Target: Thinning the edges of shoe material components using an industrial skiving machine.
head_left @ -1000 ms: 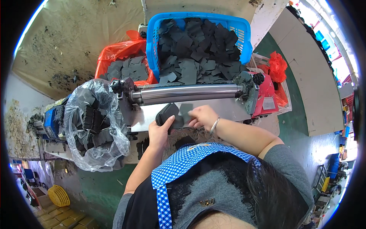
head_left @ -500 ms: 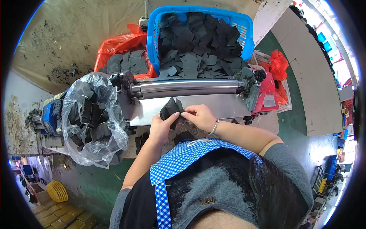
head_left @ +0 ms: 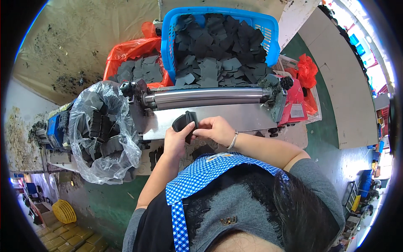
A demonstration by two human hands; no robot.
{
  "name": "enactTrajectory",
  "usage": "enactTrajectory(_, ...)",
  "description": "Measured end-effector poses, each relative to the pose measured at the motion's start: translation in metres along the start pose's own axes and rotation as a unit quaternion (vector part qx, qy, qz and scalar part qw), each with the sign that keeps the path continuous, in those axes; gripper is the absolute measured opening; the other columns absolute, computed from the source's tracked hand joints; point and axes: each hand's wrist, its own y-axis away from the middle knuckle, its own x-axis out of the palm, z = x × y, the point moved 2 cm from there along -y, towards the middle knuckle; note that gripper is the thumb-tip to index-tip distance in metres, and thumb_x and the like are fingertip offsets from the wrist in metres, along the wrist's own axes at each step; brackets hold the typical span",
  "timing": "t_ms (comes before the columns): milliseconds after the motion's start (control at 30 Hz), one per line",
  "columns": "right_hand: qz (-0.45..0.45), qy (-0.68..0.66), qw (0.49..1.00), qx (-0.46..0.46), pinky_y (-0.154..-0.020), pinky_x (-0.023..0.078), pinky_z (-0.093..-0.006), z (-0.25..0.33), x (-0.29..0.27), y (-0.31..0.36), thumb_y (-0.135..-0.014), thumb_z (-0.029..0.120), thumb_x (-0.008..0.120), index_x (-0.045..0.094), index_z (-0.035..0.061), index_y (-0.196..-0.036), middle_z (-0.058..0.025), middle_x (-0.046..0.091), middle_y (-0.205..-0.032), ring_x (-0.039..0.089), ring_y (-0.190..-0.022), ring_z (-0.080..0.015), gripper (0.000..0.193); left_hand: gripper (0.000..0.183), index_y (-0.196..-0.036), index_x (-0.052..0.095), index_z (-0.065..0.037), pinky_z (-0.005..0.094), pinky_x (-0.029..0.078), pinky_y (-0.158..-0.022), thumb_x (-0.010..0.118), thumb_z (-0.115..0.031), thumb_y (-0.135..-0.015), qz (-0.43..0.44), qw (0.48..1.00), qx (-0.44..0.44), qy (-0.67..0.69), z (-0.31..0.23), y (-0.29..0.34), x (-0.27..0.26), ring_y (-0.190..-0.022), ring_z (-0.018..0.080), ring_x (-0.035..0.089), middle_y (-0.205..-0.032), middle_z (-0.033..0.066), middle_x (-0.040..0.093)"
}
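A small stack of thin black sheet pieces [head_left: 183, 122] is gripped in my left hand [head_left: 176, 140], thumb on top. My right hand [head_left: 216, 131] has its thumb and fingers pinched at the right edge of the same stack. Both hands are at the front edge of a flat metal plate [head_left: 218, 115], and behind it runs the steel roller [head_left: 208, 95] of a machine. Beyond the roller, a blue plastic basket [head_left: 168, 46] is heaped with loose dark pieces [head_left: 222, 42] of the same sort.
Left of the plate stands a clear plastic bag [head_left: 130, 155] holding bundles of black pieces. A red bag [head_left: 121, 52] with grey pieces lies behind it. The machine's red end housing [head_left: 296, 103] and a white crate [head_left: 315, 117] are on the right.
The stack has tipped and shifted slightly left and down in my left hand. My right hand has moved a little left with it, and the pieces look less fanned out.
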Motion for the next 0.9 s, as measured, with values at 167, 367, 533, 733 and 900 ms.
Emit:
enactTrajectory(167,-0.093,-0.164,0.96,0.207,-0.059,0.052,-0.0248,-0.013,-0.022,-0.003,-0.09,0.022,0.055,0.059,-0.0056,-0.1,-0.0149,0.065,-0.084,0.066,-0.069,-0.0197,0.03,0.017,-0.092,0.062,0.002,0.0224,0.046,-0.047,0.067,-0.011,-0.081,0.01,1.0,-0.009,0.006,0.002,-0.001,-0.009,-0.057,0.0114,0.059,-0.076,0.0059,0.063)
enactTrajectory(367,-0.056,-0.057,0.995,0.058,-0.055,0.051,-0.0246,-0.01,-0.022,-0.005,-0.087,0.024,0.059,0.06,-0.0019,-0.094,-0.0115,0.065,-0.081,0.064,-0.065,-0.0153,0.026,0.014,-0.088,0.063,0.002,0.021,0.044,-0.047,0.066,-0.01,-0.082,-0.023,0.991,0.057,-0.12,0.01,-0.004,-0.006,-0.055,0.0095,0.058,-0.073,0.0051,0.064)
enactTrajectory(533,-0.074,-0.093,0.989,0.09,-0.06,0.051,-0.0232,-0.006,-0.018,-0.004,-0.088,0.02,0.059,0.06,-0.0036,-0.097,-0.0108,0.065,-0.086,0.065,-0.067,-0.0167,0.026,0.012,-0.088,0.063,0.0,0.0212,0.045,-0.047,0.067,-0.009,-0.081,-0.021,1.0,0.02,-0.008,0.009,-0.004,-0.002,-0.054,0.0103,0.057,-0.073,0.0039,0.062)
enactTrajectory(733,-0.124,-0.134,0.975,0.124,-0.055,0.051,-0.0228,-0.02,-0.037,-0.009,-0.086,0.022,0.061,0.06,-0.0044,-0.095,-0.0134,0.065,-0.083,0.066,-0.067,-0.0175,0.028,0.012,-0.082,0.062,0.0,0.0213,0.041,-0.044,0.068,-0.01,-0.08,-0.05,0.995,0.061,-0.066,0.011,-0.004,-0.001,-0.05,0.0089,0.054,-0.068,0.0029,0.06)
enactTrajectory(900,-0.073,-0.076,0.988,0.117,-0.057,0.052,-0.0231,-0.002,-0.017,-0.002,-0.087,0.02,0.059,0.06,-0.0047,-0.095,-0.0122,0.065,-0.081,0.065,-0.067,-0.0171,0.026,0.014,-0.083,0.063,0.0,0.0223,0.044,-0.048,0.069,-0.012,-0.08,-0.051,0.999,-0.002,0.012,0.013,-0.005,0.004,-0.053,0.0112,0.057,-0.069,0.0035,0.061)
